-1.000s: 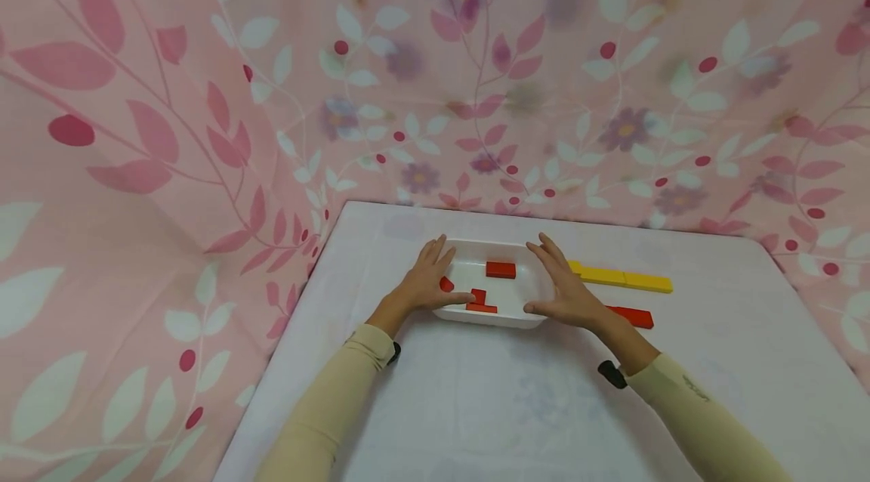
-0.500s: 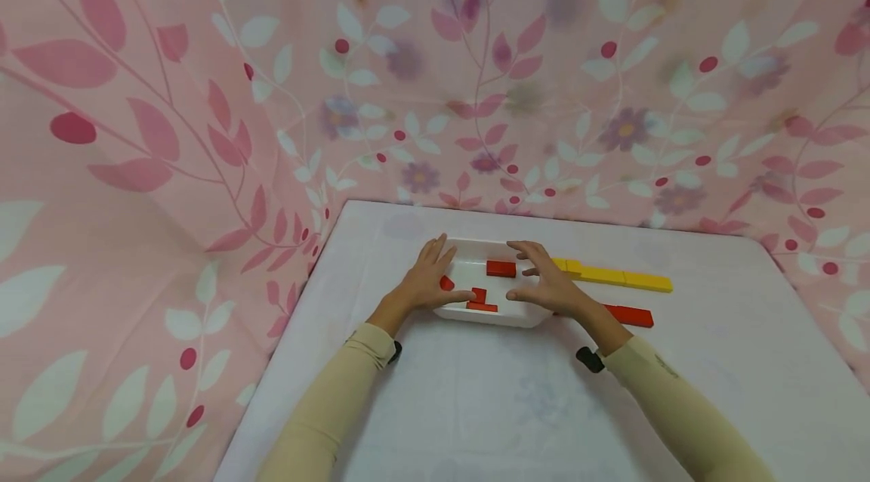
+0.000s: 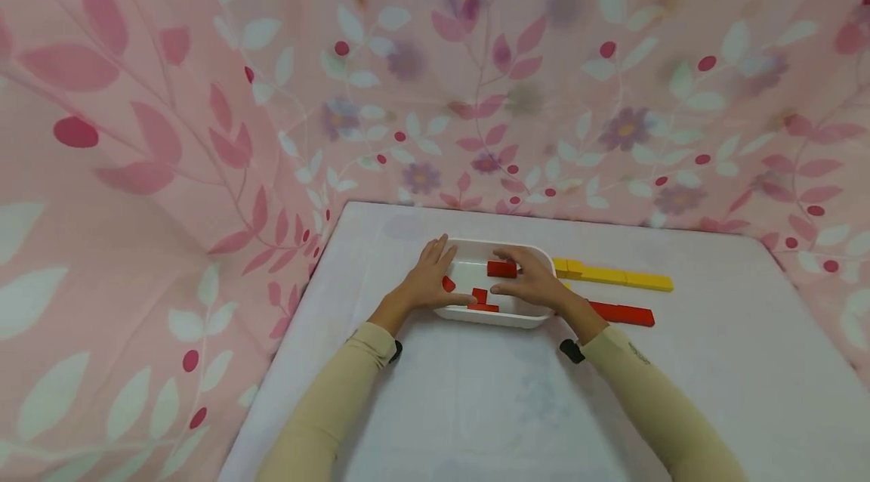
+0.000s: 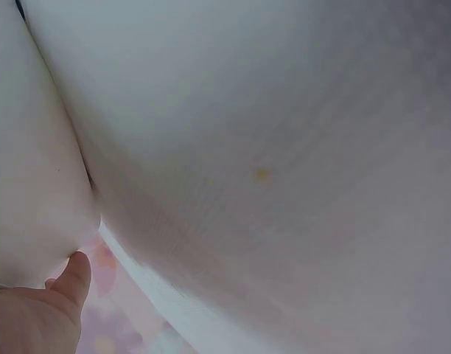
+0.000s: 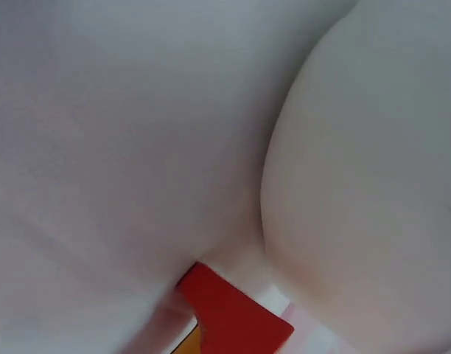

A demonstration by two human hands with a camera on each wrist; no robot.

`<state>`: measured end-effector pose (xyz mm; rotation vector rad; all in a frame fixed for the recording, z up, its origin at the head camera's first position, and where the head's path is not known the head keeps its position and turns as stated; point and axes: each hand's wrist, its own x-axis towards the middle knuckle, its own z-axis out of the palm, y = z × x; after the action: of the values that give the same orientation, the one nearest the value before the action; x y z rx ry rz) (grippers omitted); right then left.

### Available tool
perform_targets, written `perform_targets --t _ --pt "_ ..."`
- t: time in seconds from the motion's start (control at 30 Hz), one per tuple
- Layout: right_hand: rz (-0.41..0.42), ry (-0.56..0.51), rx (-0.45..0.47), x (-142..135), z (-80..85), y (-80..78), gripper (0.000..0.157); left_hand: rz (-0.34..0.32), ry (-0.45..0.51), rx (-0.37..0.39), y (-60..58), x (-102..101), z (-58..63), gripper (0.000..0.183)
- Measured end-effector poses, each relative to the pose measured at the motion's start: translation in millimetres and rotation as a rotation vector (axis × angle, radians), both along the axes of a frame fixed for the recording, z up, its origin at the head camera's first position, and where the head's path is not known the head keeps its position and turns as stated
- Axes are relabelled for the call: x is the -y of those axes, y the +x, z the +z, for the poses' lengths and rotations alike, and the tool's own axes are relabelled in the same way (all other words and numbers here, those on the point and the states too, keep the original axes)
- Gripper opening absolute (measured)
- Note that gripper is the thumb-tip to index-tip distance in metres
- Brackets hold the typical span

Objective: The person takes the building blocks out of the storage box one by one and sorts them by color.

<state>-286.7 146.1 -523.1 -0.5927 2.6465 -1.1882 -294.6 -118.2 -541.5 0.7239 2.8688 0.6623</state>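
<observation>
A: What'd just changed?

B: R hand [image 3: 533, 282] had moved in from the R end of the white tray [image 3: 516, 321] to over its inside. L hand [image 3: 427, 284] had stayed put, approx, & the red pieces lay abt where they'd been.

A: Meaning what for the work?

B: My read: it put the upper red block [image 3: 501, 269] w/in the R hand's reach; nothing was lifted.

A: Grip, R side?

B: Wide-ish. Fingers bent over by the block, thumb well apart below it, not closed on it. Contact? Couldn't tell.

A: & L?

B: Also wide: fingers spread over the tray's L end, thumb pointing in next to the small red block [image 3: 479, 296] & the flat red block [image 3: 484, 308]. Couldn't tell if it touched them. A red piece [image 3: 448, 284] sat under that hand, partly hidden.

A: Arm pose?

B: Both forearms angled in from the near side, R wrist above the tray's R rim.

A: Anything outside?

B: Yep, yellow row [image 3: 612, 276] & red row [image 3: 621, 313] on the table, R of the tray.
</observation>
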Motion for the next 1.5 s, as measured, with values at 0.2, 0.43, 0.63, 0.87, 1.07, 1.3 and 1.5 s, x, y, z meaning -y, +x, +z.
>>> perform_targets --t 0.2,0.43,0.63,0.87,1.07,1.3,1.5 --pt "0.008 0.086 -0.005 3 -1.2 -4.8 0.078 0.003 -0.004 -0.002 2.3 1 -1.8 0.117" --pt "-0.008 0.132 0.052 7 -0.7 -6.6 0.091 -0.016 0.003 -0.018 -0.3 3 -1.1 0.115" --pt "-0.001 0.146 0.022 13 -5.6 -11.8 0.096 -0.005 0.002 -0.027 -2.2 3 -0.9 0.113" --pt "-0.018 0.161 0.045 14 -16.5 -12.4 0.095 -0.036 0.012 -0.020 -1.3 -1 -2.0 0.109" --pt "-0.020 0.080 0.090 14 -16.4 -15.2 0.090 -0.014 0.003 -0.041 -1.7 0 -0.1 0.105" --pt "-0.027 0.087 0.096 16 -16.5 -16.7 0.082 -0.012 -0.005 -0.038 -3.0 1 -3.0 0.105" --pt "-0.045 0.114 0.094 18 -19.9 -18.7 0.075 -0.011 0.006 -0.034 -3.0 1 -3.0 0.107"
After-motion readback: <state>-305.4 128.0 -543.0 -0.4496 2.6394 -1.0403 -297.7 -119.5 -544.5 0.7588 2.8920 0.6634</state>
